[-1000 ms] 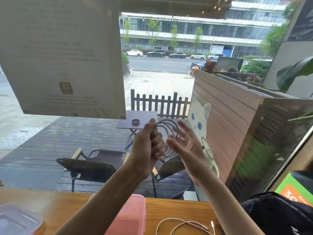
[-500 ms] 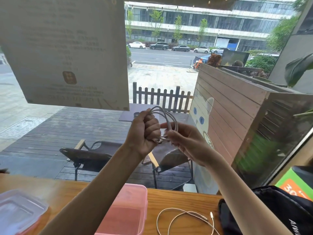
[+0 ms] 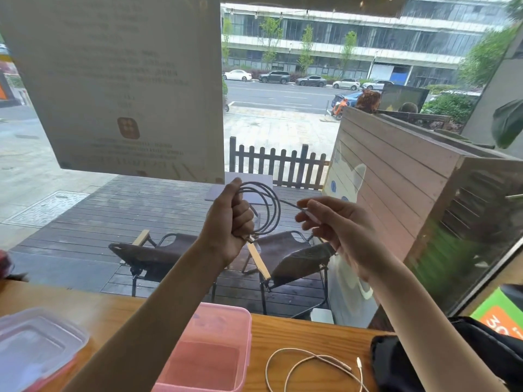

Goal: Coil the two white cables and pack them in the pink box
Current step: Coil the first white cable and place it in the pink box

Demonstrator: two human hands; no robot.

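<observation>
White, thin and springy, the coiled cable [image 3: 266, 210] is gripped in the left hand [image 3: 229, 222] above the table; the right hand [image 3: 336, 222] pinches its free end; hold loops firmly; the second cable [image 3: 314, 369] lies right of the pink box [image 3: 215, 349].

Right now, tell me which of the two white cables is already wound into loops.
The cable in the hands: the left hand grips its loops, the right hand pinches its end. The other cable lies loose on the table.

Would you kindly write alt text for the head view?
A left hand grips a coiled white cable while the right hand pinches its free end. Below, an open pink box and a second, loose white cable sit on the wooden table.
</observation>
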